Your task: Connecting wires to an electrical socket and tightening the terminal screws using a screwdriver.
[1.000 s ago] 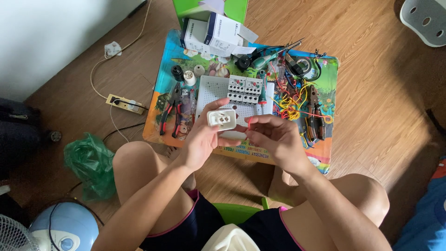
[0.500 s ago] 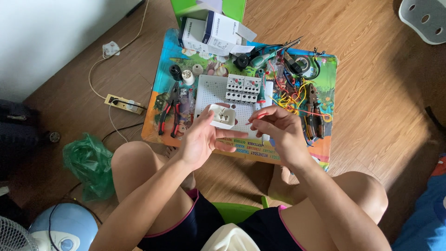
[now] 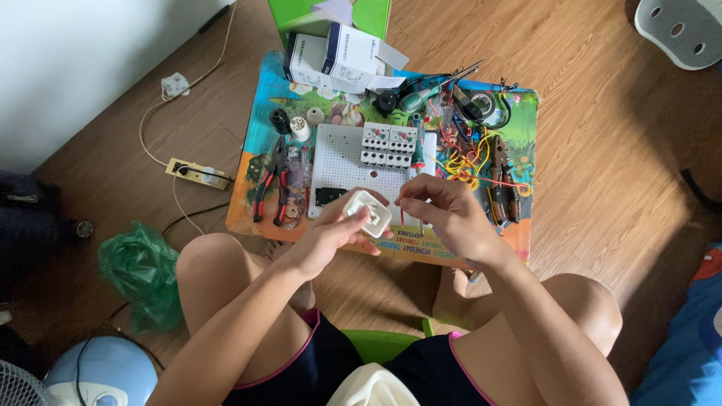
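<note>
The socket [image 3: 368, 213] is gripped in the left hand [image 3: 331, 233], held just above the near edge of the white pegboard [image 3: 342, 162]. Compared with a second ago, it has been tilted: its face was flat toward the camera then, and now one corner is turned up toward the right hand [image 3: 444, 214]. That hand has been brought in from the side, and a thin red wire [image 3: 401, 210] is now pinched between its fingertips, the wire hanging just beside the socket's right edge. Whether wire and socket touch cannot be told. From this it is judged that the wiring of the socket is being started, with the terminal side being presented to the wire. The row of breakers [image 3: 389, 144] on the pegboard is left untouched, as are the pliers [image 3: 271, 180] on the colourful mat [image 3: 256, 203] and the tangle of yellow and red wires [image 3: 462, 162] to the right.
</note>
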